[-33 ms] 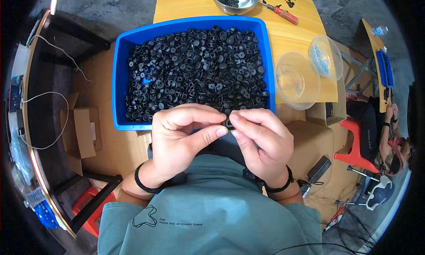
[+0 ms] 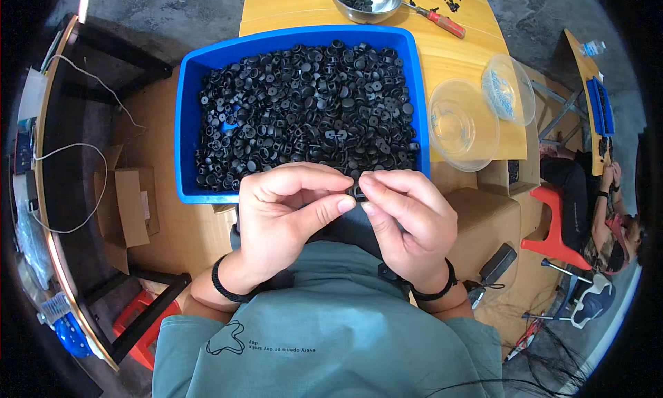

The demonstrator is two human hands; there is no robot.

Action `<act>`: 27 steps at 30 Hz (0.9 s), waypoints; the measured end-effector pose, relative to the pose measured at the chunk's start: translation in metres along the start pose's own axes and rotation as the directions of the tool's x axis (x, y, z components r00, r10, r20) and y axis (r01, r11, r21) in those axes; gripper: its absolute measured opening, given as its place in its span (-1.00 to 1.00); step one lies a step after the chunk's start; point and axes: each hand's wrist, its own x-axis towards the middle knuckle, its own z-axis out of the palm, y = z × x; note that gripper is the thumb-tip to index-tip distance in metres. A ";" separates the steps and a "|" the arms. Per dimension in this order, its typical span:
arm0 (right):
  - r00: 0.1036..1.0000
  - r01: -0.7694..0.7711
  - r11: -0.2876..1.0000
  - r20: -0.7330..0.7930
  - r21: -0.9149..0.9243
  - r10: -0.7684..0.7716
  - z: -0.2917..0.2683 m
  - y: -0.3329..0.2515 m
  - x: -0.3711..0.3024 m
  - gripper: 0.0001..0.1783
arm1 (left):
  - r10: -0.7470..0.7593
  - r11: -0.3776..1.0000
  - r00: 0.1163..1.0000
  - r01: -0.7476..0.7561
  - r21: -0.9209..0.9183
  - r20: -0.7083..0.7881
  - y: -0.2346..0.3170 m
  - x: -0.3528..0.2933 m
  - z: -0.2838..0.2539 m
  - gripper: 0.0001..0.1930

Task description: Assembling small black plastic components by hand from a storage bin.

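Just past the near edge of a blue plastic bin [image 2: 181, 132], both my hands meet fingertip to fingertip. Between them is a small black plastic part [image 2: 358, 192], mostly covered by the fingers. My left hand [image 2: 286, 208] pinches it from the left with thumb and forefinger. From the right, my right hand [image 2: 411, 215] grips the same part with its thumb and fingers. Heaped inside the bin are many small black plastic parts [image 2: 304, 108], some round and cap-like, others ring-shaped or square.
The wooden table [image 2: 449, 66] holds a steel bowl [image 2: 383, 11] of black parts, a red-handled screwdriver [image 2: 445, 24] and two clear round plastic containers, one [image 2: 464, 125] overlapping the other [image 2: 507, 87], which has small blue pieces. Cardboard boxes [image 2: 135, 205] stand left. Another person [image 2: 608, 211] sits at right.
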 end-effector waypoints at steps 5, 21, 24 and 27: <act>0.995 0.016 0.993 -0.100 -0.114 -0.027 0.009 -0.002 -0.002 -0.59 | -0.067 0.958 0.994 0.040 -0.284 -0.087 -0.012 -0.002 0.011 -0.81; 0.992 0.092 0.993 -0.083 -0.071 -0.098 0.014 0.025 -0.016 -0.62 | -0.272 0.929 0.961 0.276 -0.246 0.050 -0.021 0.005 0.003 -0.74; 0.994 0.089 0.995 -0.055 -0.040 -0.091 0.013 0.030 -0.020 -0.62 | -0.282 0.931 0.957 0.290 -0.221 0.067 -0.019 0.007 0.007 -0.73; 0.996 0.076 0.996 -0.047 -0.048 -0.078 0.009 0.032 -0.019 -0.63 | -0.291 0.936 0.955 0.298 -0.187 0.066 -0.021 0.007 0.007 -0.72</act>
